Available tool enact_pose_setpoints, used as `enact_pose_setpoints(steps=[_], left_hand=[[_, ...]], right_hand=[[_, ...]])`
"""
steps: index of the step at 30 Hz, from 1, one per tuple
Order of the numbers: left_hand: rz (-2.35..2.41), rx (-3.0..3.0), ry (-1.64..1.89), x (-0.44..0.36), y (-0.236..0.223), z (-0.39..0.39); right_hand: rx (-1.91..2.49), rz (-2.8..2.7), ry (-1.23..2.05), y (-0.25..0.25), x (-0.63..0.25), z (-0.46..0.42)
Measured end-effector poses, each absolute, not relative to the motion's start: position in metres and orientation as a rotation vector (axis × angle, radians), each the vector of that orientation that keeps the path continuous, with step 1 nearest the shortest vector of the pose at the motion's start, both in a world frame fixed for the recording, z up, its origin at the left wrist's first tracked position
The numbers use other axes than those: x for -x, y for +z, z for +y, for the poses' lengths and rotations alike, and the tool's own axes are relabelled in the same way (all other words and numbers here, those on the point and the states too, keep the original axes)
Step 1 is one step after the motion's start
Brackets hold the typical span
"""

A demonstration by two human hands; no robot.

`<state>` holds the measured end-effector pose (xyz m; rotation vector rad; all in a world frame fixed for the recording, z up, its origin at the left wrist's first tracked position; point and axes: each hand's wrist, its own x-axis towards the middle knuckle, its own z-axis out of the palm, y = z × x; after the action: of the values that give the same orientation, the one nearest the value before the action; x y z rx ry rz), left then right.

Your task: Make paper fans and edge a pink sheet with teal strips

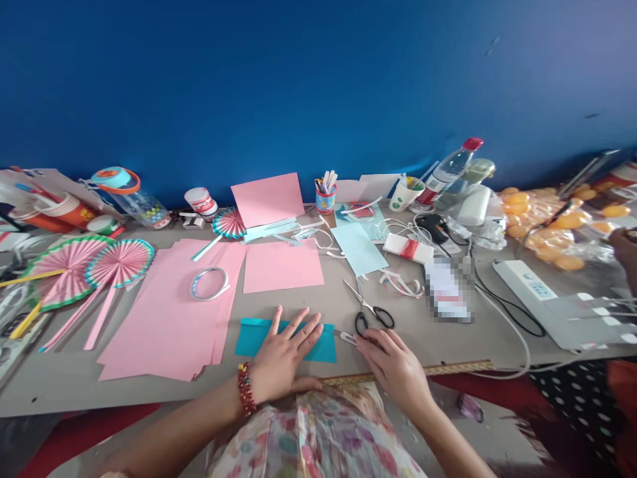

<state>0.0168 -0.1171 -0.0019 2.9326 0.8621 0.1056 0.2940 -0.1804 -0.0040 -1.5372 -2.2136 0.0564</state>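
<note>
My left hand (284,355) lies flat with fingers spread on a teal paper strip (249,337) near the table's front edge; a red bead bracelet is on that wrist. Just right of the strip, my right hand (391,362) rests on the table with fingers curled down over a small white object (347,338), and what it grips is hidden. Black-handled scissors (371,311) lie just beyond its fingertips. A wooden ruler (448,368) runs along the table edge under the right wrist.
Pink paper sheets (169,318) cover the left half, with a tape ring (210,283) on them. Pleated paper fans (89,265) lie far left. A pen cup (325,196), bottle (448,169), power strip (527,282), cables and bagged oranges (547,226) crowd the back right.
</note>
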Motion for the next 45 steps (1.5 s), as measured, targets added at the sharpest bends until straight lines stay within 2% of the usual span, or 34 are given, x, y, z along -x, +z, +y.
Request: enact_pose_setpoints(steps=[31, 37, 45], left_hand=[[0.971, -2.976, 0.031, -0.023, -0.002, -0.122], [0.944, -2.943, 0.132, -0.007, 0.003, -0.119], [0.897, -2.949, 0.094, 0.007, -0.003, -0.117]], right_hand=[[1.548, -2.201, 0.124, -0.004, -0.264, -0.177], [1.549, -2.198, 0.151, -0.003, -0.264, -0.177], [1.559, -2.210, 0.166, -0.003, -0.264, -0.175]])
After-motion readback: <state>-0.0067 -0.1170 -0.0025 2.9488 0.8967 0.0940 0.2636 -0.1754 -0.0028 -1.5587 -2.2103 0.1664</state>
